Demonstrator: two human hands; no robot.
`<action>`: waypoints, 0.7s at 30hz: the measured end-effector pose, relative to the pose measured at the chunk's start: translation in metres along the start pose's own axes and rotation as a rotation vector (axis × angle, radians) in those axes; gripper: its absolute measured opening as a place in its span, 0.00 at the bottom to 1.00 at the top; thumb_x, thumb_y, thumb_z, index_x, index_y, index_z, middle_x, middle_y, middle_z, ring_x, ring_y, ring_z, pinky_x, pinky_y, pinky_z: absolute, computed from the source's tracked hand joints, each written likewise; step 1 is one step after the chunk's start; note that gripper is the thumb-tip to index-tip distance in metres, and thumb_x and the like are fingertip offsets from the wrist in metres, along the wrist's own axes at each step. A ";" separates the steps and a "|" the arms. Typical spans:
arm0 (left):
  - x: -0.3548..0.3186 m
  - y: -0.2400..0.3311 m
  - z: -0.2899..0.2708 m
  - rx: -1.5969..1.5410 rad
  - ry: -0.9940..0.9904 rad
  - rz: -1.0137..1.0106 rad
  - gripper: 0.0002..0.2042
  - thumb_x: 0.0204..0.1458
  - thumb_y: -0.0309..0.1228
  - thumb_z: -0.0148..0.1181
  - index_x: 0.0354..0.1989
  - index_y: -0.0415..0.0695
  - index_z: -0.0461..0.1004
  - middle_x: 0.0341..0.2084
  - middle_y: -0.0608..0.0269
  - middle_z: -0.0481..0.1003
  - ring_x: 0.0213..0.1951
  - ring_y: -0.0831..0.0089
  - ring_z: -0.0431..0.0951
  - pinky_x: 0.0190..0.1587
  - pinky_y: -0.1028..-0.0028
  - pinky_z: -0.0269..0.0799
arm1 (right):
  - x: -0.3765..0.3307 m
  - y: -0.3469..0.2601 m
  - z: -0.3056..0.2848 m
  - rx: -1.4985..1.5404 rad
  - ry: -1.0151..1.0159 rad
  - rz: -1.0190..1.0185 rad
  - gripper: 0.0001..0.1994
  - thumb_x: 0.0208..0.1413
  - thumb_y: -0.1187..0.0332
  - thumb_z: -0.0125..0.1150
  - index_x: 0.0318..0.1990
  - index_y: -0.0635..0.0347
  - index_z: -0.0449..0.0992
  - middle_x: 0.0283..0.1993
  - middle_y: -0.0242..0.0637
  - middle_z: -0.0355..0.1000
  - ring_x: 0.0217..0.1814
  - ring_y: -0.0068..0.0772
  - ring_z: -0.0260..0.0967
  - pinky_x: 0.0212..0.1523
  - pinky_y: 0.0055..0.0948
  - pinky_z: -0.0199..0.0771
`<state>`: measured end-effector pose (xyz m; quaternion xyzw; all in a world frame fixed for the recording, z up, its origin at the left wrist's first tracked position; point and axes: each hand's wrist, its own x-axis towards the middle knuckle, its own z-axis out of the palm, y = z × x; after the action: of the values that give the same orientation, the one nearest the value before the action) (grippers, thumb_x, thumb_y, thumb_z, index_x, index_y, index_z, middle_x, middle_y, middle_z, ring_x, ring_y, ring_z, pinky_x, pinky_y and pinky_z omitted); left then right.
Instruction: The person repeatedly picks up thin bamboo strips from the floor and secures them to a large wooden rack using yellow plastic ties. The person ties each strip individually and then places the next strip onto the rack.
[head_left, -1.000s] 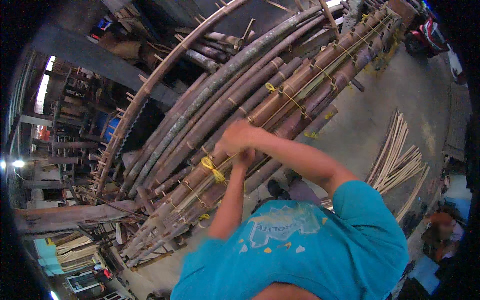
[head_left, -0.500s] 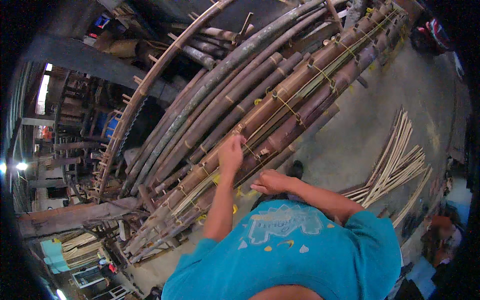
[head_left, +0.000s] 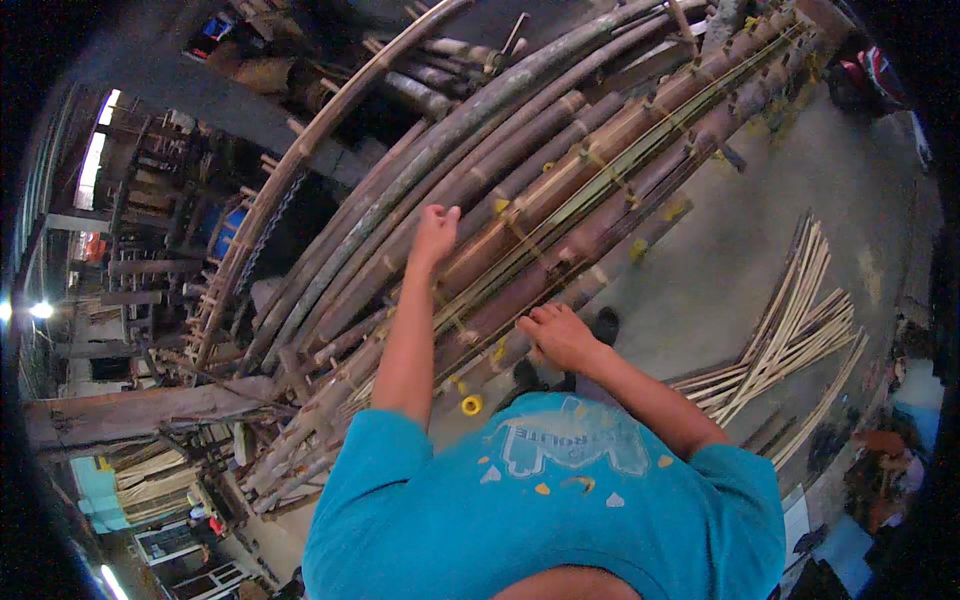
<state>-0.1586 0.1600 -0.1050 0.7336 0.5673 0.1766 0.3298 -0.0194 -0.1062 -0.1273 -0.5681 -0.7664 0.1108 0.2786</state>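
Hands parting | left hand reaching up, fingers loosely curled on poles | right hand dropping, fingers spread on bundle.

I see a short-sleeved turquoise cotton T-shirt on my body, with a pale, whitish printed design across the chest and a few small orange and white marks scattered round it. The sleeves end above the elbows, leaving both forearms bare. My left hand and right hand wear no gloves, rings or watch.
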 end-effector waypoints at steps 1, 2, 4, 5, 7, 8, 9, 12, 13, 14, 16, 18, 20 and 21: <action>-0.026 -0.012 -0.027 0.080 0.028 0.029 0.16 0.58 0.41 0.48 0.41 0.38 0.71 0.40 0.44 0.75 0.44 0.50 0.75 0.46 0.59 0.68 | 0.000 -0.021 0.014 0.186 -0.077 0.022 0.12 0.48 0.64 0.58 0.40 0.57 0.74 0.36 0.48 0.73 0.38 0.44 0.72 0.43 0.38 0.70; -0.047 -0.028 -0.050 0.151 0.062 0.061 0.15 0.57 0.40 0.50 0.41 0.39 0.72 0.40 0.45 0.75 0.45 0.50 0.75 0.46 0.58 0.68 | 0.000 -0.038 0.028 0.363 -0.156 0.037 0.12 0.50 0.65 0.58 0.41 0.58 0.73 0.38 0.48 0.72 0.39 0.43 0.72 0.44 0.37 0.70; -0.099 -0.063 -0.072 0.363 -0.059 0.067 0.14 0.56 0.40 0.51 0.41 0.40 0.72 0.40 0.45 0.75 0.45 0.51 0.75 0.46 0.57 0.69 | -0.003 -0.068 0.059 1.023 -0.347 0.212 0.10 0.54 0.65 0.57 0.40 0.59 0.73 0.37 0.39 0.73 0.42 0.35 0.71 0.43 0.37 0.71; -0.126 -0.076 -0.072 0.348 -0.183 0.095 0.14 0.55 0.40 0.51 0.41 0.41 0.72 0.40 0.44 0.75 0.44 0.50 0.75 0.46 0.57 0.69 | 0.002 -0.079 0.068 1.390 -0.105 0.446 0.08 0.54 0.66 0.56 0.38 0.59 0.72 0.36 0.37 0.72 0.40 0.34 0.71 0.42 0.35 0.71; -0.154 -0.075 -0.053 0.304 -0.207 0.141 0.14 0.55 0.40 0.50 0.41 0.42 0.72 0.40 0.44 0.75 0.44 0.49 0.75 0.46 0.55 0.70 | 0.019 -0.094 0.077 2.046 0.474 0.931 0.04 0.55 0.69 0.53 0.34 0.58 0.71 0.33 0.34 0.71 0.37 0.31 0.70 0.39 0.32 0.71; -0.167 -0.067 -0.043 0.279 -0.114 0.149 0.14 0.54 0.40 0.51 0.41 0.43 0.73 0.41 0.45 0.75 0.43 0.50 0.75 0.46 0.55 0.70 | 0.028 -0.101 0.081 2.328 0.819 1.189 0.03 0.55 0.70 0.51 0.32 0.58 0.70 0.32 0.33 0.71 0.36 0.29 0.70 0.38 0.31 0.72; -0.178 -0.065 -0.039 0.253 -0.031 0.159 0.14 0.54 0.40 0.51 0.41 0.43 0.73 0.41 0.46 0.75 0.43 0.50 0.76 0.45 0.55 0.70 | 0.047 -0.111 0.070 2.150 0.961 1.095 0.04 0.55 0.70 0.50 0.30 0.57 0.69 0.29 0.31 0.68 0.33 0.27 0.67 0.36 0.28 0.69; -0.164 -0.052 -0.038 0.558 -0.220 -0.137 0.14 0.53 0.39 0.52 0.42 0.45 0.73 0.39 0.49 0.76 0.42 0.48 0.75 0.44 0.55 0.71 | 0.109 -0.155 0.057 1.457 0.740 0.645 0.08 0.57 0.67 0.46 0.28 0.58 0.66 0.25 0.32 0.64 0.28 0.30 0.62 0.40 0.31 0.65; -0.165 -0.060 -0.037 0.510 -0.187 -0.080 0.14 0.53 0.39 0.51 0.42 0.45 0.73 0.38 0.49 0.76 0.42 0.48 0.75 0.44 0.55 0.70 | 0.132 -0.179 0.037 1.102 0.432 0.510 0.10 0.57 0.65 0.46 0.29 0.60 0.67 0.26 0.34 0.65 0.29 0.32 0.63 0.41 0.36 0.65; -0.165 -0.074 -0.034 0.467 -0.150 -0.020 0.14 0.53 0.39 0.51 0.42 0.45 0.73 0.38 0.49 0.76 0.42 0.48 0.75 0.44 0.55 0.70 | 0.146 -0.179 0.028 0.796 0.162 0.397 0.11 0.58 0.62 0.47 0.30 0.60 0.68 0.27 0.35 0.65 0.29 0.33 0.63 0.42 0.39 0.66; -0.157 -0.115 -0.029 0.387 -0.058 0.093 0.14 0.53 0.40 0.51 0.41 0.44 0.73 0.37 0.49 0.76 0.41 0.47 0.75 0.44 0.55 0.70 | 0.179 -0.162 0.020 0.237 -0.224 0.065 0.15 0.59 0.58 0.48 0.31 0.62 0.70 0.28 0.37 0.66 0.30 0.35 0.63 0.42 0.44 0.66; -0.144 -0.127 -0.030 0.308 0.030 0.223 0.14 0.53 0.40 0.50 0.41 0.44 0.73 0.35 0.48 0.77 0.41 0.46 0.75 0.43 0.55 0.70 | 0.203 -0.112 0.037 -0.162 -0.146 0.007 0.18 0.60 0.54 0.48 0.33 0.62 0.71 0.29 0.39 0.69 0.30 0.34 0.64 0.40 0.44 0.66; -0.145 -0.100 -0.034 0.217 -0.057 0.208 0.14 0.53 0.39 0.49 0.41 0.44 0.73 0.34 0.46 0.76 0.40 0.45 0.75 0.43 0.54 0.69 | 0.199 -0.057 0.080 -0.121 0.122 0.224 0.20 0.60 0.51 0.47 0.35 0.61 0.72 0.29 0.39 0.72 0.31 0.33 0.66 0.37 0.42 0.67; -0.150 -0.096 -0.040 0.181 -0.099 0.181 0.14 0.53 0.39 0.48 0.41 0.44 0.73 0.33 0.45 0.76 0.40 0.45 0.75 0.42 0.53 0.69 | 0.200 -0.061 0.075 0.059 0.158 0.315 0.20 0.61 0.50 0.47 0.36 0.61 0.73 0.30 0.40 0.73 0.31 0.33 0.67 0.36 0.41 0.67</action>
<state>-0.2968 0.0425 -0.1242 0.8163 0.4956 0.1172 0.2724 -0.1504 0.0709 -0.0989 -0.6794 -0.6403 0.1307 0.3337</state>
